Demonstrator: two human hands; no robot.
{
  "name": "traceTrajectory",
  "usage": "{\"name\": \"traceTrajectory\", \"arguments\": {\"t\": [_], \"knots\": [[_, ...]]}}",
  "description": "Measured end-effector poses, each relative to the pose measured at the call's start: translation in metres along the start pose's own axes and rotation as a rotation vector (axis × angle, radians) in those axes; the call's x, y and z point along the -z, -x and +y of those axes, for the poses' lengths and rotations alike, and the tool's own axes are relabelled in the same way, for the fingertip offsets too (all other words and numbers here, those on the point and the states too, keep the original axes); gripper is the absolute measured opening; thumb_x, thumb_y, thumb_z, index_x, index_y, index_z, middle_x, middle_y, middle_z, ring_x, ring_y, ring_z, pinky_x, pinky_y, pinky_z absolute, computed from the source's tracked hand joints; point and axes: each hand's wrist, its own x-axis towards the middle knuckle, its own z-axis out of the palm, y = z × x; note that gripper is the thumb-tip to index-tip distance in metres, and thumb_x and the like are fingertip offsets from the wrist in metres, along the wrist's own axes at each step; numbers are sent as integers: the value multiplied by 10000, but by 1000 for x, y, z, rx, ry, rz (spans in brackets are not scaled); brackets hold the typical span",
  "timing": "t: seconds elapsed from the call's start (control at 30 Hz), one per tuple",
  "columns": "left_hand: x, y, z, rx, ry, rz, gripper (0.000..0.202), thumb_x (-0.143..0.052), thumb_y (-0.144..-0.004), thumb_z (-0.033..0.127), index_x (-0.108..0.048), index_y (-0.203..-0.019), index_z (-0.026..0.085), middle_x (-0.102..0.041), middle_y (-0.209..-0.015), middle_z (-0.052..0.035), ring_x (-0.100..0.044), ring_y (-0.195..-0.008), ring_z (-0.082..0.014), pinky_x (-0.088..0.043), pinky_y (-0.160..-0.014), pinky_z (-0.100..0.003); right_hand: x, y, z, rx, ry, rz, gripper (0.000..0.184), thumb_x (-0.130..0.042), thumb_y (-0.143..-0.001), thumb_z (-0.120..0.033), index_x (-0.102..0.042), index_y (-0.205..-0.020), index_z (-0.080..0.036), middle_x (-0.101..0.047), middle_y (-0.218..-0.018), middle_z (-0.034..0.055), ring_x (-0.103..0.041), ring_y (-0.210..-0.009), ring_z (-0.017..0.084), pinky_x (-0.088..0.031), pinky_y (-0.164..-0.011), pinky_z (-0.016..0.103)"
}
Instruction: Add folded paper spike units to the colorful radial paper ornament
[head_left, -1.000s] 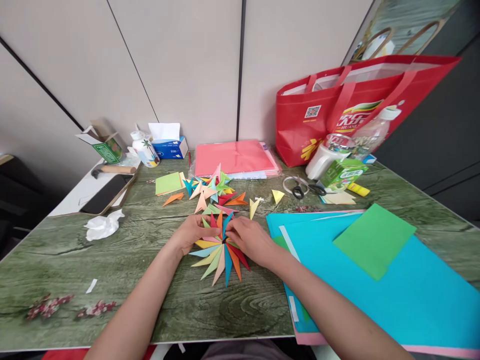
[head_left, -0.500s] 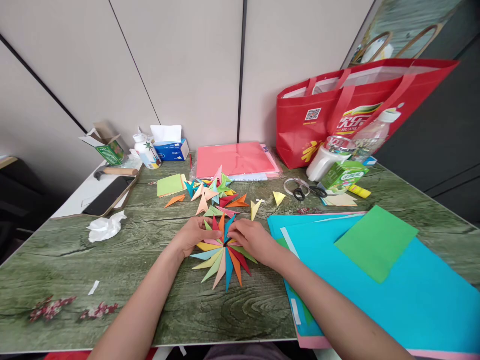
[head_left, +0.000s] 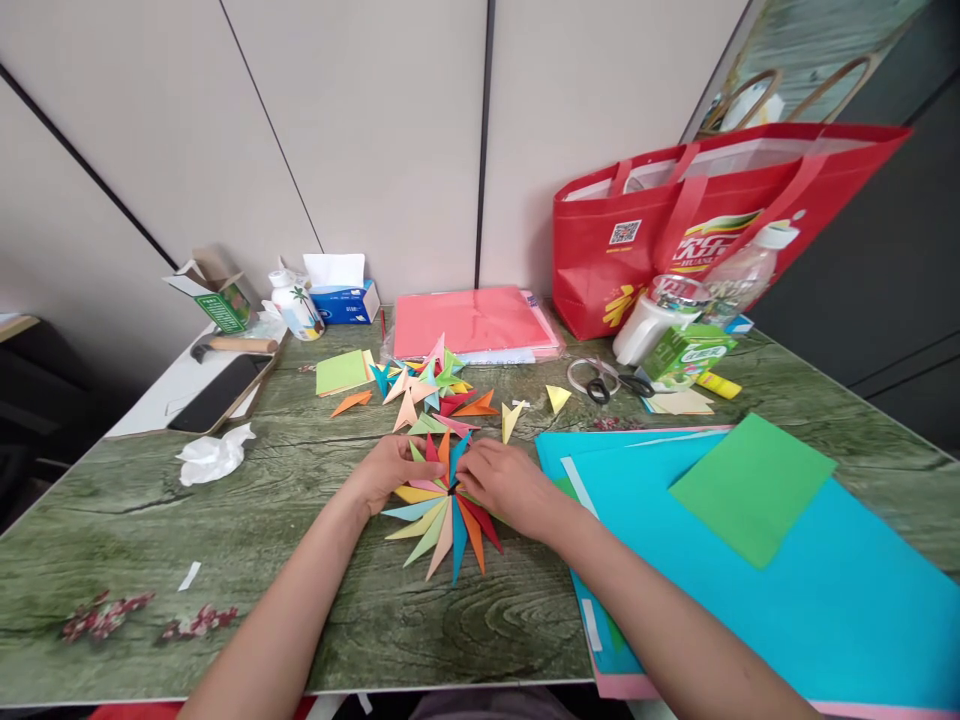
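A ring of folded paper points in many colours, a paper pinwheel [head_left: 441, 533], lies on the table in front of me. My left hand [head_left: 390, 472] grips its upper left side, thumb lying across the red and pink points. On the upper right, the curled fingers of my right hand [head_left: 501, 483] close on the pinwheel beside a blue point. These fingers partly cover the right-hand points. Just beyond both hands is a loose pile of folded paper pieces [head_left: 411, 386]. Two yellow folded pieces, one of them a small triangle [head_left: 557, 399], lie to its right.
Blue paper sheets [head_left: 750, 620] with a green square [head_left: 754, 490] on top cover the right side. Behind them are scissors [head_left: 600, 388], a green box [head_left: 686, 355] and a red bag [head_left: 600, 250]. At left lie a crumpled tissue [head_left: 216, 456], a phone [head_left: 223, 392] and a hammer [head_left: 236, 344].
My right hand has shifted slightly over the right side of the pinwheel, covering a little more of its points. My left hand keeps its place.
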Motion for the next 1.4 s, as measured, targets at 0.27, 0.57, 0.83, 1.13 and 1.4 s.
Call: {"name": "traceTrajectory", "arguments": {"t": [0.27, 0.57, 0.83, 1.13, 1.4], "knots": [[-1, 1, 1, -2, -22, 22, 359, -826, -408, 218, -612, -677, 112, -649, -524, -11, -605, -459, -126, -474, -463, -206, -4, -3, -5, -117, 119, -80, 119, -431, -867, -157, -541, -828, -133, -604, -790, 96, -565, -752, 220, -374, -577, 288], [-2, 2, 3, 14, 21, 7, 355, -821, -425, 201, -613, -702, 123, -670, -564, -13, -613, -468, -123, -482, -460, -197, 4, -2, 7, -396, -198, 43, 148, -423, -874, -206, -551, -814, -163, -611, -840, 58, -565, -773, 165, -377, -630, 250], [-1, 1, 1, 3, 41, -6, 361, -820, -432, 210, -613, -716, 127, -673, -564, -12, -625, -479, -135, -493, -471, -207, 0, -1, 7, -327, -401, 183, 129, -539, -802, -210, -564, -683, -167, -626, -779, 40, -547, -778, 165, -397, -717, 281], [-1, 2, 1, 2, 63, 9, 369, -827, -410, 218, -607, -693, 129, -674, -552, -20, -634, -475, -154, -489, -455, -210, -4, -1, 9, -374, -372, 139, 111, -580, -689, -108, -594, -590, -157, -636, -856, 77, -555, -853, 198, -411, -765, 323], [1, 1, 1, -3, 65, -16, 374, -823, -430, 223, -632, -737, 128, -686, -601, -24, -644, -517, -153, -504, -503, -222, -2, -3, 18, -640, -618, 365, 114, -531, -754, -240, -605, -709, -167, -646, -707, 50, -592, -664, 179, -456, -642, 311]]}}
